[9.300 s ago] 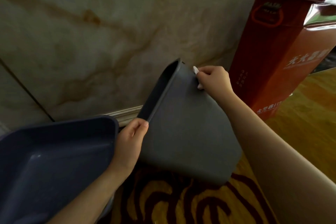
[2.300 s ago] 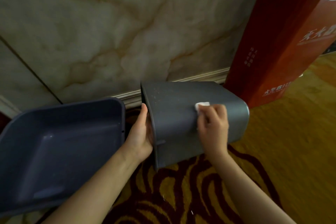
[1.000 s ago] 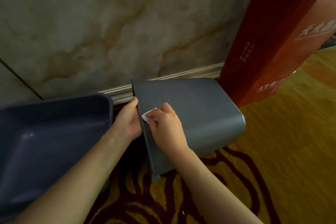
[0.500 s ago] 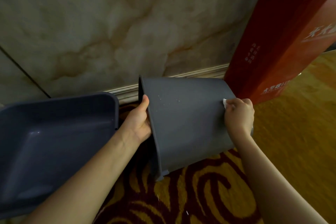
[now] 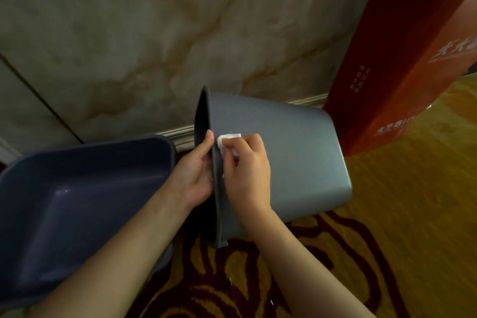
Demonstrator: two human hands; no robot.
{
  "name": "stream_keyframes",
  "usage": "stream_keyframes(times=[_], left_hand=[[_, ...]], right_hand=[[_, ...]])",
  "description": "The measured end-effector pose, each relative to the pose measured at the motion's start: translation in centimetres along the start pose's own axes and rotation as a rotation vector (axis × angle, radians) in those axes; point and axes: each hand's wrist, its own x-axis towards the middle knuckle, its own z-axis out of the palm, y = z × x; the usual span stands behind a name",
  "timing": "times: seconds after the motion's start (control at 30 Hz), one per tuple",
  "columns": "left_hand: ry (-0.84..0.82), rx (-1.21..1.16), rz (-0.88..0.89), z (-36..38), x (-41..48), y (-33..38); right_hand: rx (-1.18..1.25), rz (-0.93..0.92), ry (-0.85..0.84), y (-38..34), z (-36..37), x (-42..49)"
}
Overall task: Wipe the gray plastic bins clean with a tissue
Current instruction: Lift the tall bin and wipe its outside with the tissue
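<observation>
A gray plastic bin lies on its side in the middle, its opening facing left. My left hand grips the bin's rim, thumb on the outside edge. My right hand presses a small white tissue against the bin's outer wall, right beside the rim. A second gray bin stands at the left, tilted with its open inside facing me; neither hand touches it.
A tall red cardboard box stands just right of the bin against the marble wall. A white baseboard runs along the wall's foot. Yellow carpet with a dark red pattern covers the floor.
My right hand has slid the tissue leftward along the bin's outer wall, from its bottom end to the rim. The bin's rim is tipped up a little higher.
</observation>
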Motion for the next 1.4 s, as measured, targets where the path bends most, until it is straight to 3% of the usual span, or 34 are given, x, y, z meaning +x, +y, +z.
stream_keyframes(times=[0.13,0.4,0.57,0.7,0.8,0.87,1.03,1.23,1.4], left_hand=[[0.064,0.163,0.043,0.1,0.1,-0.4],[0.201,0.21,0.14,0.8,0.9,-0.7],[0.241,0.222,0.128,0.9,1.5,-0.2],[0.253,0.231,0.149,0.7,1.8,-0.1],[0.261,0.249,0.147,0.9,1.8,0.1],[0.249,0.266,0.148,1.1,1.6,0.0],[0.162,0.339,0.203,1.5,1.0,-0.5],[0.11,0.466,0.304,2.8,0.3,-1.4],[0.177,0.584,0.457,3.4,-0.1,-2.4]], right_hand=[[-0.111,0.076,0.116,4.1,-2.3,1.4],[-0.282,0.511,0.378,15.6,-9.1,-0.5],[-0.227,0.755,0.479,18.7,-12.3,-1.7],[-0.248,0.544,0.476,16.7,-11.6,-1.4],[-0.272,0.236,0.298,14.2,-9.6,-0.9],[-0.3,0.132,0.162,13.7,-8.8,-1.1],[-0.265,0.385,0.322,13.4,-9.9,0.3],[0.036,-0.013,0.172,1.6,-4.3,2.9],[0.209,0.093,0.132,-1.4,-1.7,3.3]])
